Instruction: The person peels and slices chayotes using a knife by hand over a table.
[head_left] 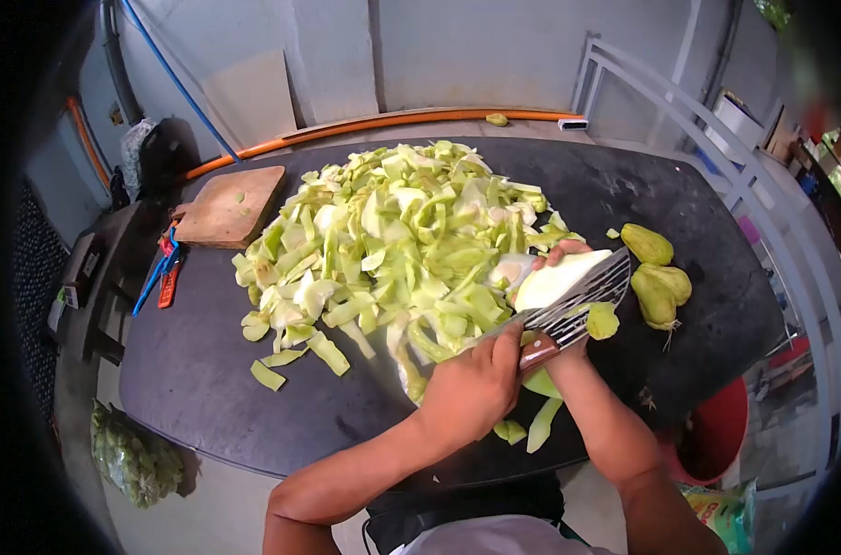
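My left hand [471, 384] is closed around the brown wooden handle of a slotted knife [577, 301]. The long metal blade reaches up and right, along the near side of a pale peeled chayote [561, 280]. My right hand [568, 250] grips that chayote from behind; its fingertips show over the top, while the blade hides much of the palm. A round green slice [602, 321] clings to the blade. Just left of both hands rises a big heap of pale green slices and peelings [392, 240]. A few strips lie below the knife.
Whole yellow-green chayotes [659, 294] sit on the dark table [208, 388] at right. A wooden board [231, 208] and red-and-blue-handled tools [168, 273] lie at left. A red bucket [716, 430] stands below right, a bag of greens [135, 453] on the floor left.
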`<state>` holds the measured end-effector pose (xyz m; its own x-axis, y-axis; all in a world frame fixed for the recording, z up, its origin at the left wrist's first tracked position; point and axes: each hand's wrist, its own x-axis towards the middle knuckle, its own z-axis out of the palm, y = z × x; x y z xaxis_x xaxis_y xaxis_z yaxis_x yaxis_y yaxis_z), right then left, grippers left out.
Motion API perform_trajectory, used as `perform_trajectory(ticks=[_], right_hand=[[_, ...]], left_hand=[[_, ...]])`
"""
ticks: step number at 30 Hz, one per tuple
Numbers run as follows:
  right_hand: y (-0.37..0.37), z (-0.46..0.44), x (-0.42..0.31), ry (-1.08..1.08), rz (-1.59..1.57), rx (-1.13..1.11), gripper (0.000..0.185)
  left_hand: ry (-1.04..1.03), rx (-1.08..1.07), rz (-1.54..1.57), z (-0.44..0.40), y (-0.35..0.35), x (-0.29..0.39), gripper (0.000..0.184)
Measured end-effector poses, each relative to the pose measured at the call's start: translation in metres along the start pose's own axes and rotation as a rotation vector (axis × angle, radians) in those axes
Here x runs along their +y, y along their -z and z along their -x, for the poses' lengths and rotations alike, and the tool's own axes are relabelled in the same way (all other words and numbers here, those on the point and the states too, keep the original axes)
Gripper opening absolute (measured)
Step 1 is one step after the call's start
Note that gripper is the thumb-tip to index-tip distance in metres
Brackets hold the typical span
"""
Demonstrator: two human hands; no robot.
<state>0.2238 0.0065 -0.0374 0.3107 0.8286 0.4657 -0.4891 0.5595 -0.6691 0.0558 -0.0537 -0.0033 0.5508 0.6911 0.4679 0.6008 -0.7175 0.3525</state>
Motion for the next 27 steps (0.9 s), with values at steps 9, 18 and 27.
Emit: perform_trajectory(ticks=[9, 18, 27], right_hand=[[-0.020, -0.004, 0.005, -0.301, -0.037, 0.445, 0.046], [-0.010, -0.030, -0.051, -0.598, -0.348, 0.082, 0.054], [0.127, 0.050, -0.297, 0.464, 0.486, 0.430, 0.047]], left_hand=[[0.121, 0.024, -0.097, -0.010, -0.004, -0.023, 0.037], [0.408, 0.278, 0.299, -0.020, 0.027, -0.048, 0.029], [0.378, 0.461, 0.693, -0.003, 0.028, -0.094, 0.021]])
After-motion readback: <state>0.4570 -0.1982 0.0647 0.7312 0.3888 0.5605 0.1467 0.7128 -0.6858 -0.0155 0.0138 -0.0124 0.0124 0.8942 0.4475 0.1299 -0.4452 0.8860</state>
